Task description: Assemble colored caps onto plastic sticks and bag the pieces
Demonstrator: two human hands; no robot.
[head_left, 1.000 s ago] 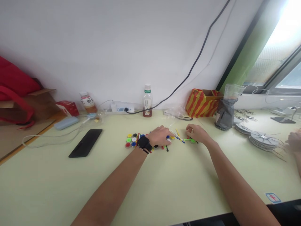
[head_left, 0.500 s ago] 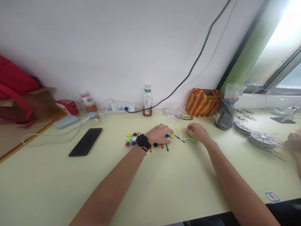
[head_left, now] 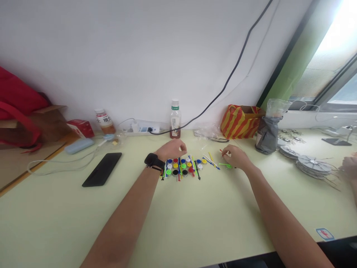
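Coloured discs (head_left: pixel 175 166) are lying in short rows on the table (head_left: pixel 195 216), closer to its back edge than to its front edge, with narrow arrows (head_left: pixel 179 172) running between them; a few loose arrows (head_left: pixel 211 158) are slanting just right of the rows. The left hand (head_left: pixel 170 149) is now hovering over the back left of the discs, having shifted leftward from their right part, where it was covering them a moment ago; the middle and right rows are consequently showing, while the wrist, wearing a watch (head_left: pixel 154 160), is hiding those at the left end. In terms of the work, this shift is apparently giving the left fingers access to the left pieces. Its thumb and forefinger are curling toward each other; whether they are gripping anything cannot be told. The right hand (head_left: pixel 235 156) is staying right of the loose arrows, its fingertips pinching a red piece (head_left: pixel 221 151) of which only the end is showing, just behind a green disc (head_left: pixel 228 166). Farther out, a bottle (head_left: pixel 175 121) is standing by the back edge, a phone (head_left: pixel 102 170) is lying to the left, and another person's hand (head_left: pixel 350 167) is appearing toward the right edge.
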